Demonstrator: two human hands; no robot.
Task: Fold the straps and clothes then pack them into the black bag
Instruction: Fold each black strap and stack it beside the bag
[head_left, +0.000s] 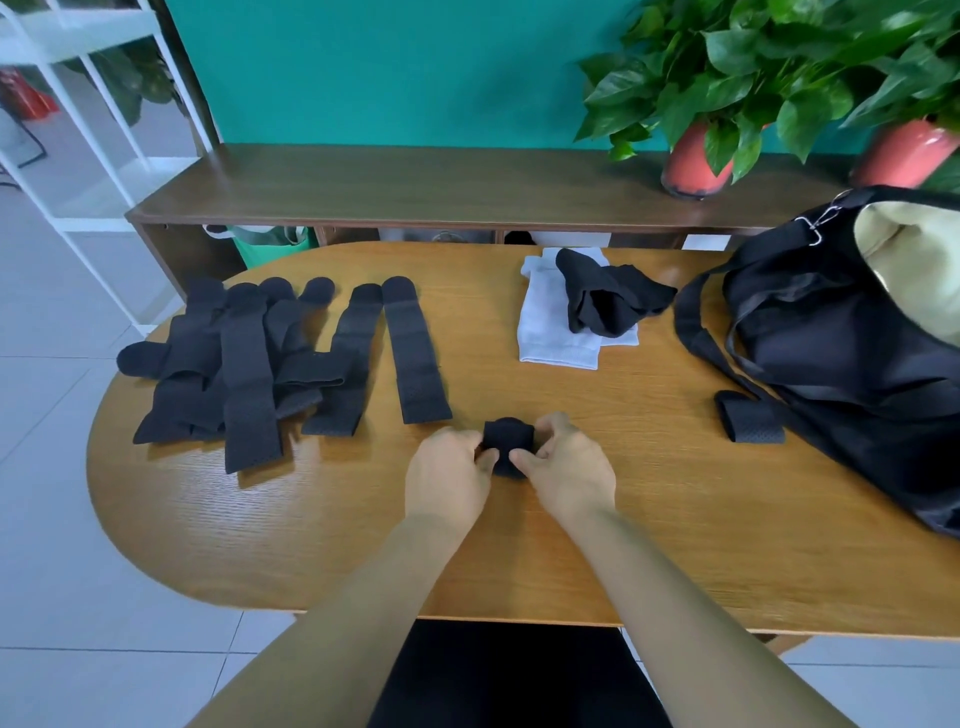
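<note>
A small folded black strap (508, 439) lies at the middle of the wooden table (675, 519). My left hand (449, 475) pinches its left side and my right hand (569, 467) pinches its right side. A pile of several long black straps (244, 358) is spread at the table's left, and one single strap (415, 353) lies straight beside it. Another folded strap (750, 423) rests beside the open black bag (841, 343) at the right. A black garment (608, 301) sits on a white garment (556, 332) at the back centre.
Behind the table runs a dark wooden bench (415, 187) holding two potted plants in red pots (693, 161). A white shelf frame (104, 130) stands at the left over the tiled floor.
</note>
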